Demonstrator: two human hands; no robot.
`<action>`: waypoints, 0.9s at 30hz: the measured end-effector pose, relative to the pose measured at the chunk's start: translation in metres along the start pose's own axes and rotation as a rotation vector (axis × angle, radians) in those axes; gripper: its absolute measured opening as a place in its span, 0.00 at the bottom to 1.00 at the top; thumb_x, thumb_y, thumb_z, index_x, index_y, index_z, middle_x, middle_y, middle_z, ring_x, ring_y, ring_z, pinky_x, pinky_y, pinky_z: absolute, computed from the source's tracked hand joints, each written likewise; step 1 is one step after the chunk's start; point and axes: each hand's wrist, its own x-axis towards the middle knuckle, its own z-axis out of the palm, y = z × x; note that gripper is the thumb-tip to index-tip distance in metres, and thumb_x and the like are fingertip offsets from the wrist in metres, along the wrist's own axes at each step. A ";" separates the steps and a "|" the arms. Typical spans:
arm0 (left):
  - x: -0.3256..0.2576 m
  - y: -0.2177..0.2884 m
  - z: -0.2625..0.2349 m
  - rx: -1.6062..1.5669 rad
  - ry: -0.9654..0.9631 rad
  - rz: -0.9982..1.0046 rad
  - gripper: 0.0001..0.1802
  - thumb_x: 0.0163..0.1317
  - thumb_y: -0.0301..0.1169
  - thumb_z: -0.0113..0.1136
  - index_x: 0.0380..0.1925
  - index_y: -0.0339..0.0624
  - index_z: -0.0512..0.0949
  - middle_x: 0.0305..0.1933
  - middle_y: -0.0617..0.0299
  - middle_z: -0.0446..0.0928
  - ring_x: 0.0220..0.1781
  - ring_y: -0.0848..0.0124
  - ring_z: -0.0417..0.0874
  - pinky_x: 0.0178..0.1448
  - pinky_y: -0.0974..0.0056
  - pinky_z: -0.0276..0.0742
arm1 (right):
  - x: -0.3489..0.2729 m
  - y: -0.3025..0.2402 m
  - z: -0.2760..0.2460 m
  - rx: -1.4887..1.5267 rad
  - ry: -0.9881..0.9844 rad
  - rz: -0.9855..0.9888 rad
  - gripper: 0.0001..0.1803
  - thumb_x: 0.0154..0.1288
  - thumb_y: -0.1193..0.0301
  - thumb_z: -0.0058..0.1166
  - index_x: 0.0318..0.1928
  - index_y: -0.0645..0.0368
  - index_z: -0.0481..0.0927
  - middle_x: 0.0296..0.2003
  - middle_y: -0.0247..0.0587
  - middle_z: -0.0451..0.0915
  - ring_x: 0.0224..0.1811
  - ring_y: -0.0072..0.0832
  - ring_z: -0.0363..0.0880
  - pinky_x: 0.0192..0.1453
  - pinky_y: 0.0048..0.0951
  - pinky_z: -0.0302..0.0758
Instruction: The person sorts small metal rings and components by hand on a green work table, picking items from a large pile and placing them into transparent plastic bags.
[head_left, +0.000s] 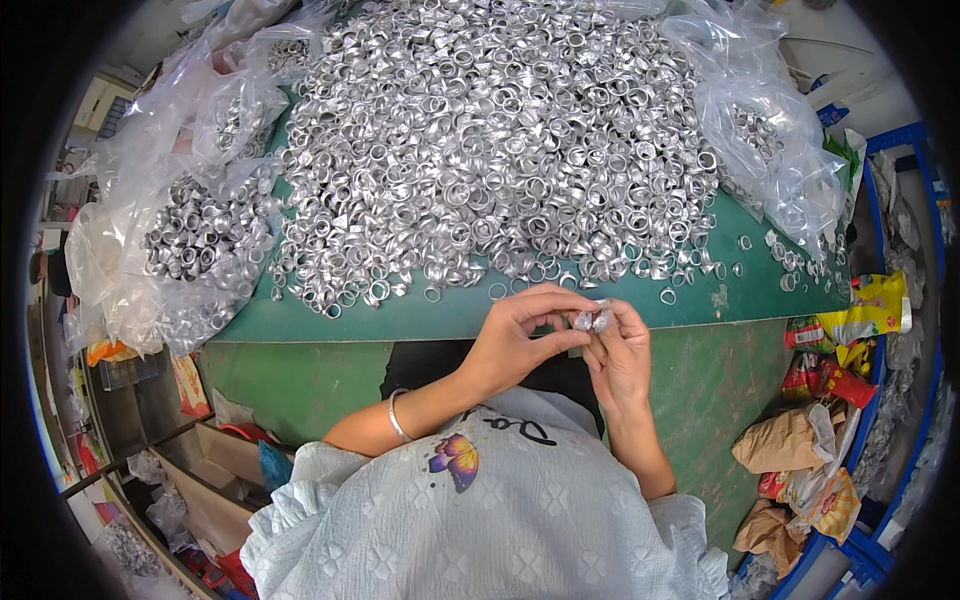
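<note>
L hand (522,335) and R hand (622,362) meet just past the near edge of the green surface (340,322), fingers narrow, pinching small silver rings (590,321) btwn them. The rings sit right at the fingertips — L index above, L thumb below, R fingers close against the other side; exact count hard to tell, partly covered. L wrist wears a bangle (396,415).

Beyond the hands, a big pile (490,140) of similar silver pcs covers most of the surface, w/ a loose ring (663,296) near its front edge. Clear bags w/ more pcs flank it — L bag (105,265), R bag (805,190).
</note>
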 end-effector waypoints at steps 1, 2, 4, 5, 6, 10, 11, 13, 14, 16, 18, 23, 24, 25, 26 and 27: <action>0.000 0.000 0.000 -0.018 0.010 -0.013 0.17 0.50 0.15 0.60 0.43 0.31 0.75 0.45 0.56 0.72 0.43 0.74 0.74 0.46 0.71 0.73 | 0.000 -0.001 0.000 0.007 -0.001 0.006 0.08 0.65 0.73 0.48 0.41 0.63 0.75 0.25 0.32 0.75 0.14 0.10 0.57 0.16 0.14 0.51; 0.000 -0.002 0.001 -0.036 0.019 -0.025 0.18 0.50 0.15 0.60 0.44 0.31 0.75 0.45 0.56 0.72 0.44 0.74 0.75 0.47 0.71 0.73 | 0.000 0.000 0.000 0.016 -0.006 0.008 0.08 0.65 0.72 0.48 0.41 0.63 0.75 0.26 0.33 0.75 0.14 0.10 0.57 0.16 0.14 0.51; -0.001 -0.004 0.001 -0.062 0.027 -0.046 0.18 0.50 0.15 0.60 0.44 0.30 0.74 0.45 0.56 0.72 0.44 0.73 0.75 0.49 0.71 0.73 | 0.000 0.000 -0.001 0.033 -0.015 0.013 0.08 0.65 0.72 0.48 0.41 0.62 0.75 0.27 0.33 0.76 0.14 0.10 0.57 0.16 0.13 0.52; -0.001 -0.005 0.000 -0.070 0.027 -0.053 0.18 0.50 0.15 0.60 0.44 0.29 0.74 0.45 0.56 0.72 0.44 0.73 0.75 0.49 0.70 0.73 | 0.000 0.000 -0.001 0.033 -0.013 0.018 0.08 0.65 0.72 0.48 0.41 0.62 0.75 0.26 0.33 0.76 0.14 0.10 0.57 0.16 0.13 0.52; -0.001 -0.006 0.000 -0.078 0.026 -0.061 0.19 0.50 0.15 0.60 0.44 0.29 0.74 0.45 0.56 0.72 0.44 0.73 0.75 0.49 0.70 0.74 | 0.000 -0.001 -0.001 0.032 -0.011 0.023 0.08 0.65 0.73 0.48 0.41 0.62 0.75 0.26 0.32 0.75 0.14 0.10 0.57 0.16 0.13 0.52; 0.000 -0.006 0.001 -0.072 0.024 -0.004 0.18 0.48 0.14 0.61 0.43 0.29 0.75 0.45 0.56 0.72 0.44 0.73 0.75 0.49 0.69 0.74 | 0.000 0.000 -0.005 0.058 0.006 0.046 0.07 0.65 0.73 0.48 0.41 0.62 0.75 0.26 0.30 0.74 0.14 0.09 0.56 0.16 0.13 0.52; 0.000 -0.007 0.000 -0.076 0.013 0.004 0.18 0.48 0.14 0.61 0.43 0.30 0.75 0.45 0.56 0.72 0.44 0.73 0.75 0.49 0.69 0.74 | 0.000 0.000 -0.005 0.055 0.008 0.048 0.07 0.65 0.73 0.48 0.41 0.62 0.75 0.25 0.30 0.74 0.14 0.09 0.56 0.16 0.13 0.52; 0.000 -0.008 0.000 -0.082 0.000 0.017 0.18 0.48 0.14 0.61 0.42 0.30 0.75 0.45 0.56 0.71 0.44 0.73 0.75 0.49 0.69 0.75 | 0.000 0.000 -0.005 0.050 0.011 0.054 0.07 0.65 0.74 0.48 0.41 0.61 0.75 0.25 0.29 0.73 0.14 0.09 0.56 0.15 0.13 0.52; 0.000 -0.008 0.000 -0.083 -0.003 0.023 0.18 0.48 0.14 0.61 0.42 0.30 0.76 0.45 0.56 0.71 0.44 0.73 0.75 0.49 0.69 0.75 | 0.000 -0.001 -0.005 0.051 0.011 0.058 0.07 0.65 0.74 0.48 0.41 0.61 0.75 0.25 0.29 0.73 0.14 0.09 0.56 0.16 0.13 0.52; 0.000 -0.008 0.001 -0.081 -0.002 0.030 0.17 0.48 0.13 0.61 0.42 0.31 0.76 0.45 0.56 0.71 0.44 0.72 0.75 0.49 0.69 0.75 | 0.000 -0.001 -0.005 0.054 0.010 0.066 0.06 0.65 0.74 0.48 0.41 0.61 0.75 0.25 0.29 0.73 0.14 0.09 0.56 0.16 0.13 0.52; 0.000 -0.010 0.001 -0.072 0.006 0.034 0.17 0.48 0.13 0.60 0.41 0.31 0.76 0.44 0.56 0.71 0.44 0.72 0.75 0.49 0.69 0.75 | 0.001 0.000 -0.006 0.053 0.030 0.073 0.06 0.64 0.74 0.48 0.40 0.61 0.75 0.24 0.28 0.73 0.14 0.09 0.55 0.16 0.13 0.51; 0.001 0.009 0.006 0.197 -0.160 -0.089 0.13 0.53 0.18 0.58 0.40 0.34 0.75 0.40 0.60 0.72 0.39 0.76 0.75 0.42 0.73 0.74 | 0.017 -0.013 -0.029 -0.174 0.230 -0.076 0.06 0.63 0.72 0.52 0.38 0.60 0.75 0.18 0.24 0.69 0.13 0.07 0.54 0.15 0.13 0.48; 0.001 0.022 0.009 0.310 -0.266 -0.135 0.12 0.54 0.20 0.58 0.40 0.34 0.75 0.40 0.61 0.72 0.38 0.77 0.75 0.40 0.74 0.73 | 0.022 -0.016 -0.037 -0.329 0.293 -0.220 0.05 0.62 0.72 0.52 0.36 0.60 0.75 0.21 0.24 0.71 0.14 0.06 0.54 0.15 0.12 0.47; 0.004 0.039 0.019 0.388 -0.353 -0.119 0.11 0.56 0.24 0.58 0.41 0.37 0.75 0.35 0.62 0.72 0.32 0.78 0.74 0.33 0.74 0.71 | 0.026 -0.023 -0.043 -0.339 0.322 -0.251 0.05 0.62 0.73 0.52 0.36 0.61 0.75 0.22 0.25 0.71 0.15 0.07 0.56 0.16 0.13 0.49; 0.007 0.055 0.030 0.469 -0.421 0.013 0.11 0.56 0.26 0.59 0.40 0.39 0.74 0.31 0.62 0.70 0.28 0.76 0.74 0.30 0.71 0.70 | 0.029 -0.028 -0.043 -0.349 0.342 -0.284 0.04 0.62 0.74 0.52 0.35 0.63 0.75 0.24 0.26 0.72 0.16 0.08 0.58 0.17 0.13 0.51; 0.009 0.058 0.039 0.513 -0.439 0.113 0.11 0.56 0.28 0.59 0.40 0.39 0.74 0.29 0.62 0.69 0.26 0.75 0.73 0.29 0.70 0.70 | 0.032 -0.027 -0.044 -0.510 0.367 -0.423 0.04 0.61 0.75 0.52 0.34 0.64 0.75 0.24 0.27 0.72 0.17 0.09 0.59 0.18 0.13 0.53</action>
